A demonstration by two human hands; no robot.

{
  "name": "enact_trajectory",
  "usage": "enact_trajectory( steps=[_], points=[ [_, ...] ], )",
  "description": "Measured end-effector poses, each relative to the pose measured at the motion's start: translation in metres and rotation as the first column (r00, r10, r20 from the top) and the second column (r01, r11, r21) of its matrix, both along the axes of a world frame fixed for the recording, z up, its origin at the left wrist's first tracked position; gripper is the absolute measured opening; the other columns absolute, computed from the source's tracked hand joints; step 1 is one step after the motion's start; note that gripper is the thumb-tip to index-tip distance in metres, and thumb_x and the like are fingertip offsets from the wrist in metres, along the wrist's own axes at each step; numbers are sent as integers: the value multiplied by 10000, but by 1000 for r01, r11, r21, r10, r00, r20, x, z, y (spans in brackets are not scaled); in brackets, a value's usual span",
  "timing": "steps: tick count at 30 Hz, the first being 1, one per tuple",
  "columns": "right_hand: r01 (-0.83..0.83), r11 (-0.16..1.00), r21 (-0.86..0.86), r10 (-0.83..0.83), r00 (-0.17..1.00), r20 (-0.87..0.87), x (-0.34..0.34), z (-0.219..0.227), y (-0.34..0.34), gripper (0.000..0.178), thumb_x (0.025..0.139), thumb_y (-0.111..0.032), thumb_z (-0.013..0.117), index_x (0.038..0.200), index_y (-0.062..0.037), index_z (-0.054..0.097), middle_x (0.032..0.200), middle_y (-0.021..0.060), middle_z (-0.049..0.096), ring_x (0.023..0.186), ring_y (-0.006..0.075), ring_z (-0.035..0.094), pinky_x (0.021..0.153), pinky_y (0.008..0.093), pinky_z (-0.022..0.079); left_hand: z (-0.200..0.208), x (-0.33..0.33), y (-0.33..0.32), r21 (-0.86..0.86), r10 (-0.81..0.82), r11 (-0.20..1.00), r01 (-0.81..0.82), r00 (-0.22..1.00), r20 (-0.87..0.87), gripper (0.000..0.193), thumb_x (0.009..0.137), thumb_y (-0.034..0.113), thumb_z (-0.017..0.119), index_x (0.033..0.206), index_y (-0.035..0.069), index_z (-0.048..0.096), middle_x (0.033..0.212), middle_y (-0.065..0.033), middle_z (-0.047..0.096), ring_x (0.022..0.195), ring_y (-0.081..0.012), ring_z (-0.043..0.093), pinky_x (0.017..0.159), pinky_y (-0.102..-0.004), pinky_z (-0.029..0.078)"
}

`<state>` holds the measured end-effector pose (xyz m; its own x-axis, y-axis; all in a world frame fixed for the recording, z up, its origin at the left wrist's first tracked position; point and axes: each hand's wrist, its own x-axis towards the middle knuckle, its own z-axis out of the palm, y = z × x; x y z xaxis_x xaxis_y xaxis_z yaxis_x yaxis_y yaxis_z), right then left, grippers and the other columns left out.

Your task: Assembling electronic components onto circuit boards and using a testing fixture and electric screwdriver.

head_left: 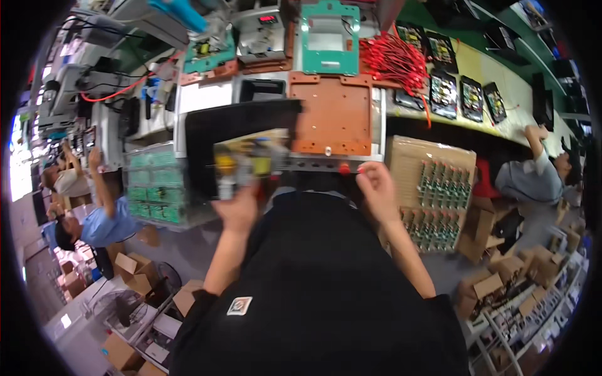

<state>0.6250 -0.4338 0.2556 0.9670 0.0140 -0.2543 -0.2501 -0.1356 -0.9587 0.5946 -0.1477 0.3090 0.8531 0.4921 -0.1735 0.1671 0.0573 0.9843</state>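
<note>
Well, taking the orange plate (332,122) as landmark, the green boards (153,182) lie well to its left. Nearer, beside its left edge, the circuit board (251,160) is blurred before a dark panel (207,141). The left hand (237,210) seems to grip its lower edge, fingers partly bent, though the blur hides how firmly. Such crowded parts would handle best by the bare rim, held level and clear of the plate's edge. Just below the plate, right of its middle, is a red knob (344,168). Right of that, the right hand (379,188) is loosely curled, thumb near forefinger; whether it pinches anything, I cannot tell. Keeping it relaxed would leave it ready to steady the board's far edge.
</note>
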Motion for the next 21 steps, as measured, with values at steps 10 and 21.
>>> enact_trajectory(
  steps=[10, 21],
  points=[
    [195, 849, -491, -170, 981, 94, 3, -77, -1, 325, 764, -139, 812, 982, 27, 637, 858, 100, 706, 755, 136, 642, 677, 302, 510, -23, -6, 58, -60, 189, 982, -179, 954, 234, 470, 829, -59, 602, 1277, -15, 464, 1236, -100, 547, 1115, -203, 557, 966, -345, 448],
    [431, 878, -206, -395, 898, 196, -10, -105, -41, 152, 950, -167, 601, 912, -19, 598, 743, 4, 586, 702, 67, 539, 664, 213, 412, -39, -11, 62, -368, -27, 918, 148, 948, 316, 453, 790, -41, 663, 1220, -28, 523, 1156, -89, 614, 1055, -181, 603, 926, -336, 481]
  ],
)
